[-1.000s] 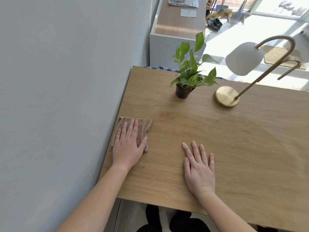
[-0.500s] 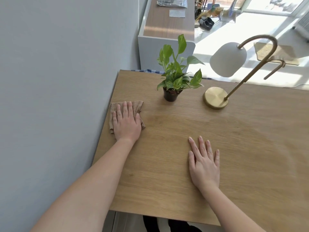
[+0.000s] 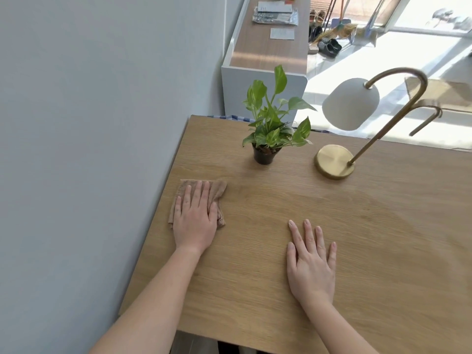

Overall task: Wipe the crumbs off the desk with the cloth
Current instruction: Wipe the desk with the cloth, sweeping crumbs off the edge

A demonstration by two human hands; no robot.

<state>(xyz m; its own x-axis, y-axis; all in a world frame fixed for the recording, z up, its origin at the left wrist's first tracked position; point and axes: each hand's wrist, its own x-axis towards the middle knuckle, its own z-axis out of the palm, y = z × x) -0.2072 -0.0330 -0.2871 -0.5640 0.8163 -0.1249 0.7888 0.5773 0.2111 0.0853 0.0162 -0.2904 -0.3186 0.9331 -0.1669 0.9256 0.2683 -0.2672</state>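
The left hand (image 3: 195,221) lies flat, fingers straight, pressing the brown cloth (image 3: 219,190) onto the surface (image 3: 383,238) near its left edge: wiping seems in hand. To its right, the right hand (image 3: 310,261) rests flat, released, holding nothing. No crumbs show; the next stroke probably calls for steady pressure, steering clear of the potted plant (image 3: 264,155) ahead.
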